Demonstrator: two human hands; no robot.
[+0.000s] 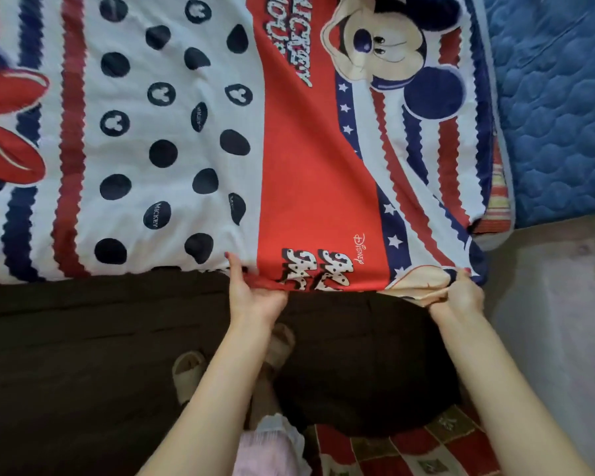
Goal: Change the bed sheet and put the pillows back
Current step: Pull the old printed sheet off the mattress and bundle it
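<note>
red, white and navy cartoon-print bed sheet (186,132) lies spread over the bed, and i pinch its near hem with my left hand (255,297) and right hand (461,293), well apart, likely to pull it taut and square before tucking.

Brightness: the sheet (186,132) is evenly and brightly lit; the floor (66,355) below is left very dark.
Shadows: soft, without hard edges.
Glare: the forearms are slightly washed out.
Blur: the left side is smeared; print is soft.
Distortion: wide-angle bending is seen at the edges.
</note>
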